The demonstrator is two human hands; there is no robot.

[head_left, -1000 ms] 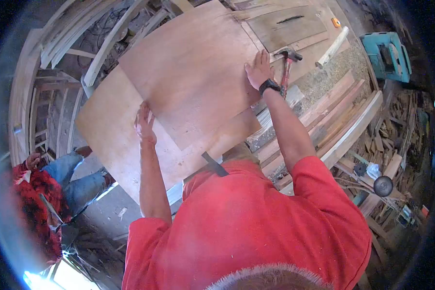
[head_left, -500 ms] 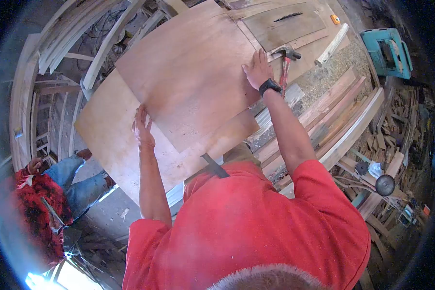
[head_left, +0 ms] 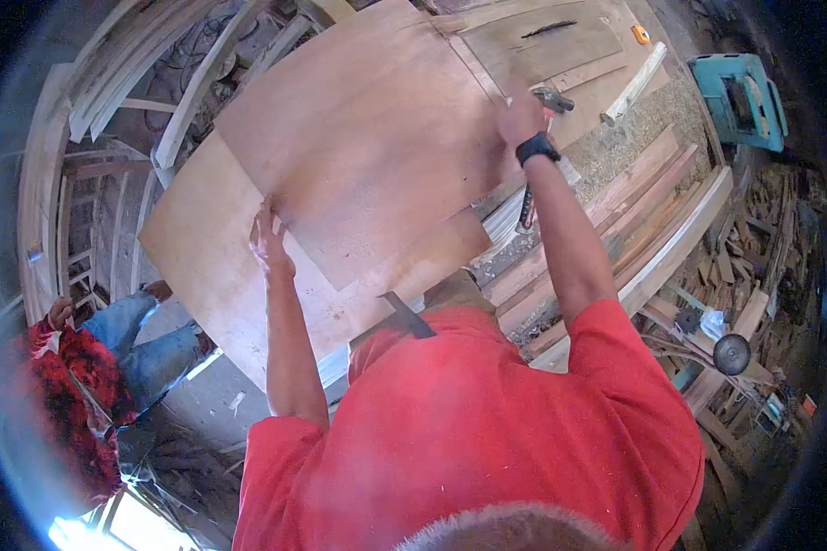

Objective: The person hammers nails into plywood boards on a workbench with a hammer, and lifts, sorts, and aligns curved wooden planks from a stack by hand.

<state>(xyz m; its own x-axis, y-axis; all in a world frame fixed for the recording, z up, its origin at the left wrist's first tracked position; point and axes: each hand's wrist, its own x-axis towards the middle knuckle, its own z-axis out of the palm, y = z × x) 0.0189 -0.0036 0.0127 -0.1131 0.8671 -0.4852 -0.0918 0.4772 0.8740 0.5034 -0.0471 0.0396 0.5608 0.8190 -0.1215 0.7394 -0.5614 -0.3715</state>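
Resting at the left edge of a reddish-brown plywood rectangle [head_left: 368, 147] at upper centre, the left hand [head_left: 271, 250] has its fingers spread over the pale tan sheet [head_left: 202, 248] beneath. The blurred right hand [head_left: 521, 119], at the rectangle's right edge, is nearer the dark-headed, red-and-black hammer [head_left: 553, 99]; it lies just right of that hand, long axis running steeply down the frame past the wrist. Whether those fingers are closed, I cannot tell.
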